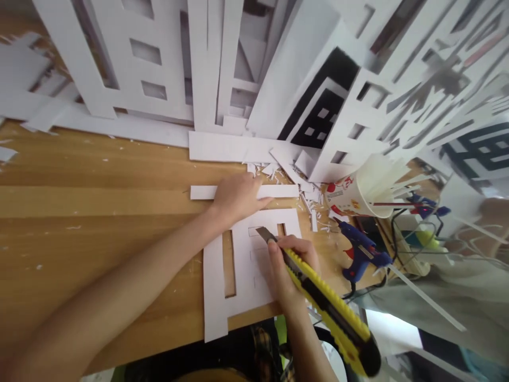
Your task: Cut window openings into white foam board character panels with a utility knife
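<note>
Pointing away from the wearer and toward upper left: yellow cutter knife, long axis on a diagonal, butt end low right near the table edge, blade at the far end. Right hand has it pinched near the blade end, fingers closed round the body. Tip sits over a small pencilled rectangle on the white panel; can't tell if it's touching. Panel lies flat on the wooden table, its cut slots running roughly near-to-far, so knife is skewed to them. Left hand lies over a white strip just beyond the panel, strip's long axis left-right. Thumb out to the right, other fingertips hidden, so pressing or gripping: can't tell. Blue glue gun is right of the panel, nozzle up-left.
</note>
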The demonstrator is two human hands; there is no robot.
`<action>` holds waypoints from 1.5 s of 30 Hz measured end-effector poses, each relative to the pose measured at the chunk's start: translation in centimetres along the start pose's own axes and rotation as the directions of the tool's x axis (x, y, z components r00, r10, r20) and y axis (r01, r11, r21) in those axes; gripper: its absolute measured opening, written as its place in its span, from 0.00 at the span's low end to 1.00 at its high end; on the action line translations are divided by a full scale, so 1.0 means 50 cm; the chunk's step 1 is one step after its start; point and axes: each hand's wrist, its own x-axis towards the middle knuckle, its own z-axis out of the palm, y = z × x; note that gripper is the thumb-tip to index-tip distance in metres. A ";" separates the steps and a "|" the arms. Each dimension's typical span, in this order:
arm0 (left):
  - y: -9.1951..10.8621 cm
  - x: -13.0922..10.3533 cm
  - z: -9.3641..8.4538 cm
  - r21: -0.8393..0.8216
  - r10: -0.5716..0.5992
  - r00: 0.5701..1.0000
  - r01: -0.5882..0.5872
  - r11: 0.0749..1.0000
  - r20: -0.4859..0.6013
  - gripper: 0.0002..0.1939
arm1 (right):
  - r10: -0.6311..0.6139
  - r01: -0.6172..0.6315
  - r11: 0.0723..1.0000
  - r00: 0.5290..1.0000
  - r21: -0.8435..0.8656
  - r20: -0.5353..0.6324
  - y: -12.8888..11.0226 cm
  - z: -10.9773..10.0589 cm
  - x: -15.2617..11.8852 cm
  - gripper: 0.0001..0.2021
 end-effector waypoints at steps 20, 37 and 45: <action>-0.001 0.007 0.002 -0.161 -0.082 0.995 0.091 0.983 0.061 0.25 | -0.101 0.121 0.960 0.991 -0.252 0.093 -0.024 0.024 0.002 0.06; -0.003 0.001 -0.007 -0.080 -0.024 0.999 0.026 0.996 0.027 0.23 | -0.327 0.324 0.938 0.945 -0.121 -0.006 0.024 0.035 0.005 0.13; -0.003 0.002 -0.004 -0.089 -0.029 0.999 0.031 0.996 0.031 0.22 | -0.344 0.345 0.925 0.938 -0.159 0.037 0.022 0.031 0.006 0.12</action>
